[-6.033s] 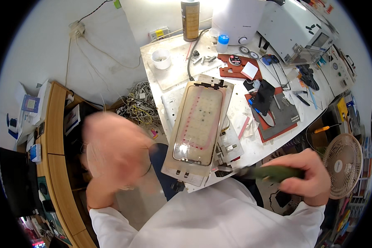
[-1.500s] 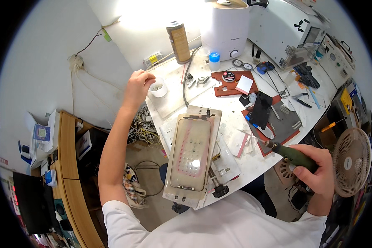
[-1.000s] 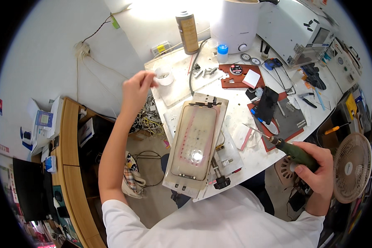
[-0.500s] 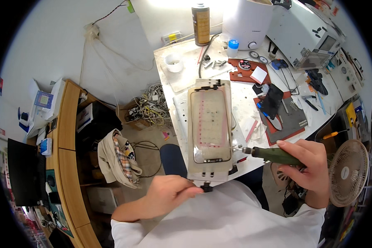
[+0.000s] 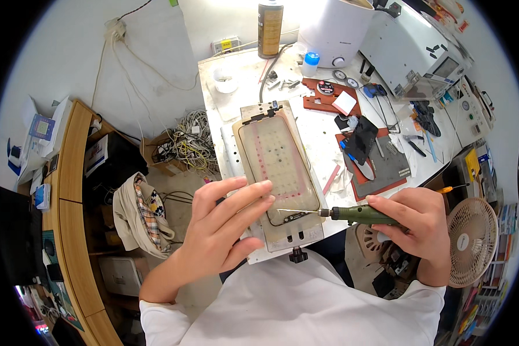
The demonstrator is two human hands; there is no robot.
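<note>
A phone screen panel with a dark rim (image 5: 278, 158) lies on a pale heating plate (image 5: 296, 242), tilted on the table. My right hand (image 5: 416, 222) is closed around a green handheld rotary tool (image 5: 363, 214). The tool's thin metal bit reaches left across the lower end of the panel; whether it touches cannot be made out. My left hand (image 5: 219, 225) hovers by the plate's lower left edge, fingers stretched and holding nothing, with fingertips over the panel's side. A black knob (image 5: 298, 255) sticks out of the plate's near end.
Behind the plate stand a spray can (image 5: 270, 29), a blue-capped bottle (image 5: 310, 63) and a white tape roll (image 5: 225, 81). To the right lie a red fixture (image 5: 328, 97), a black phone part (image 5: 362, 140) and a grey mat (image 5: 386, 173). A fan (image 5: 472, 242) stands at far right.
My left hand has let go of the black knob and risen over the plate's left edge. The plate has turned so its far end points left. The tool's bit remains over the panel's lower end.
</note>
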